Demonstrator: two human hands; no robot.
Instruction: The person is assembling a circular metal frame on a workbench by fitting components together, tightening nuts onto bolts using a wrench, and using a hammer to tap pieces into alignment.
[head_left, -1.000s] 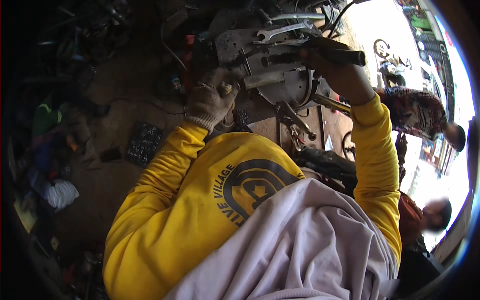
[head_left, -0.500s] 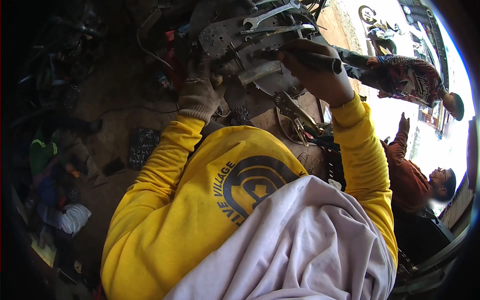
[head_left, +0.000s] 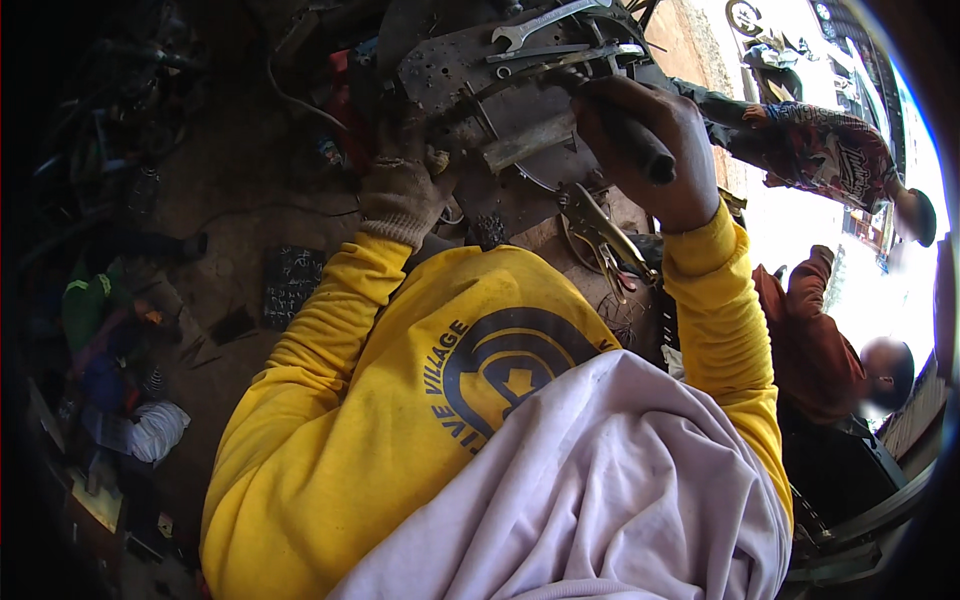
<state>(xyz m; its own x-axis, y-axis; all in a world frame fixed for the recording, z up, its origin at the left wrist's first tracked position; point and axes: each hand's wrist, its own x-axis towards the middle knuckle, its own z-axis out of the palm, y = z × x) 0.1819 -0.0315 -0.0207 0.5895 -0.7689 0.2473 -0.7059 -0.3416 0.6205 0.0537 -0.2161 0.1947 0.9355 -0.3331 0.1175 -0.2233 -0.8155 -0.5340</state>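
My right hand (head_left: 672, 145), bare, is wrapped round the thick black handle (head_left: 640, 140) of a tool above the right side of a dark round metal plate (head_left: 440, 75). The tool's far end is hard to make out. My left hand (head_left: 400, 185) wears a knitted glove and rests by the plate's near left edge. Its fingers are in shadow, so what they hold does not show. Between my hands, a flat metal piece (head_left: 525, 148) lies across the plate, beside a thin upright rod (head_left: 480, 112). Locking pliers (head_left: 600, 225) sit at the plate's near right edge.
An open-ended wrench (head_left: 550, 22) and other long tools lie on the plate's far part. A red object (head_left: 345, 120) stands left of it. Two people, one in a patterned shirt (head_left: 840, 155), one in a rust top (head_left: 815, 335), are at the right. Another person (head_left: 90, 310) is far left.
My right hand has shifted slightly right, and the handle's near end now points lower. My left hand stays about where it was. The person in the rust top has lowered a raised hand.
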